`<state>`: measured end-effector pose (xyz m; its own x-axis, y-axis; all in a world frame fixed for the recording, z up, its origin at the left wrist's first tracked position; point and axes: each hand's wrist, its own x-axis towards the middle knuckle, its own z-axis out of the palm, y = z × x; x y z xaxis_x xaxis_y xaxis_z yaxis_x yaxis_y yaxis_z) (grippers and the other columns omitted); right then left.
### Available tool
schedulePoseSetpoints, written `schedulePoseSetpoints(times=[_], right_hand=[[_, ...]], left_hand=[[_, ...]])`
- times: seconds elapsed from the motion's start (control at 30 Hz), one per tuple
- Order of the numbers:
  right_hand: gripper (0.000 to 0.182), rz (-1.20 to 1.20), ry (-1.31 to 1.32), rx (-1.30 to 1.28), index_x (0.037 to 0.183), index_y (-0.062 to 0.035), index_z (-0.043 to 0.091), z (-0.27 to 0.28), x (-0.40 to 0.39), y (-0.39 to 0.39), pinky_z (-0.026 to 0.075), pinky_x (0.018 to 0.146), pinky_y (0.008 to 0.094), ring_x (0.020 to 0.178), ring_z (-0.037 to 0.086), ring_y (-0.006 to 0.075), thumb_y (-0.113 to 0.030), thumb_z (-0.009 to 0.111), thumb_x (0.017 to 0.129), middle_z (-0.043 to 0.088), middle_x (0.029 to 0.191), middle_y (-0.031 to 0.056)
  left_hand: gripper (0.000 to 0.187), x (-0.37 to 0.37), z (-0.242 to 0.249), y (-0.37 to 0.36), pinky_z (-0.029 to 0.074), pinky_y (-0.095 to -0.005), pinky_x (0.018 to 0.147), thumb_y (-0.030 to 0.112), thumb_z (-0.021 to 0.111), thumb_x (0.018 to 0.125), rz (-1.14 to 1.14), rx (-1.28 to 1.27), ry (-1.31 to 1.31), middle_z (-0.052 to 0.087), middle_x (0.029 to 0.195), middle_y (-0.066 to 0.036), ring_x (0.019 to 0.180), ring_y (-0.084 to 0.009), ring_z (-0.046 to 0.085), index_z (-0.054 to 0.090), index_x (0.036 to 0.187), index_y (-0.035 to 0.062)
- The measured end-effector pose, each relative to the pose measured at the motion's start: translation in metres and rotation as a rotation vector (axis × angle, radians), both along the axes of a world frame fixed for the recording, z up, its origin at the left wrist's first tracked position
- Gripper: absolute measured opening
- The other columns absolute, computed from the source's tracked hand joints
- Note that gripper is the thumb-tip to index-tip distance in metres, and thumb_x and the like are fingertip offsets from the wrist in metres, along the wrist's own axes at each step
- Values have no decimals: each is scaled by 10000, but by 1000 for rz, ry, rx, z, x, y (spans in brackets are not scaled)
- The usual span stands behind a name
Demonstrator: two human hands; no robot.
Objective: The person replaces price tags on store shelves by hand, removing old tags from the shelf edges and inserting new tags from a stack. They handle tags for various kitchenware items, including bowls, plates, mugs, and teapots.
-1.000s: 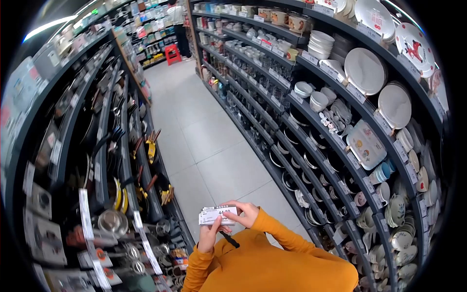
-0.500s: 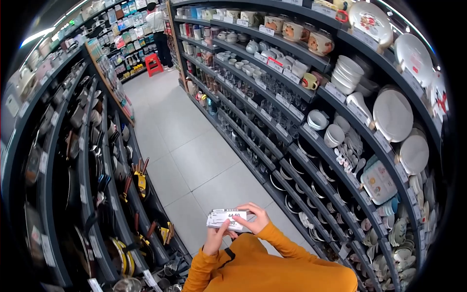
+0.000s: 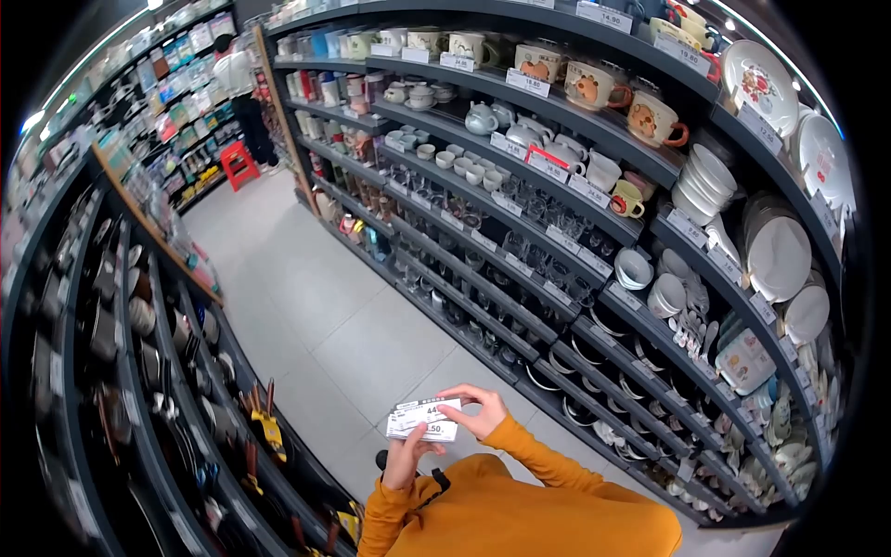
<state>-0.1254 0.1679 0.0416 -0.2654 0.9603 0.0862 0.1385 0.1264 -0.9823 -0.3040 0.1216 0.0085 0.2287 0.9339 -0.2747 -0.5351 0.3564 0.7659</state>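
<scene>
A small stack of white price tags (image 3: 408,429) with black print is held in front of my body, low in the head view. My left hand (image 3: 406,459) grips the stack from below, its thumb lying over the printed face. At the upper right edge, my right hand (image 3: 478,411) pinches the top tag between thumb and fingers. The top tag sits at a slant over the one beneath, so parts of both printed numbers show. Orange sleeves cover both of my arms.
Shelves (image 3: 548,209) of cups, teapots, bowls and plates line the right side. Pans and utensils fill the left shelves (image 3: 139,371). A tiled aisle floor (image 3: 357,348) runs between. Further back, a person (image 3: 243,97) stands near a red stool (image 3: 238,165).
My view has turned to the right, so the shelves shift left in it. The top price tag has slid askew against the one below. Both hands keep hold.
</scene>
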Motion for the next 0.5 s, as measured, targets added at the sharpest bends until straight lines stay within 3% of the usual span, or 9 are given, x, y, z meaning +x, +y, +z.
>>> schedulePoseSetpoints(times=[0.17,0.33,0.5], right_hand=[[248,-258,54,-32,1045,-16,672,-1,-66,58,495,815,256,867,629,114,-133,718,832,687,1005,86],[236,-547,161,137,1059,-9,640,40,-109,113,508,725,237,804,639,105,-53,697,834,681,933,71],[279,-692,223,186,1108,1,616,72,-127,140,506,653,226,764,624,100,-37,683,840,661,934,60]], left_hand=[[321,-77,1,87,534,-325,717,168,436,990,-220,1,35,652,970,-138,769,-216,663,475,1227,-44],[372,-161,21,168,548,-300,714,162,427,991,-459,115,49,558,1272,-159,793,-218,672,390,1319,-10],[387,-200,27,221,559,-301,700,175,457,982,-532,146,98,555,1268,-176,782,-220,668,389,1318,-4]])
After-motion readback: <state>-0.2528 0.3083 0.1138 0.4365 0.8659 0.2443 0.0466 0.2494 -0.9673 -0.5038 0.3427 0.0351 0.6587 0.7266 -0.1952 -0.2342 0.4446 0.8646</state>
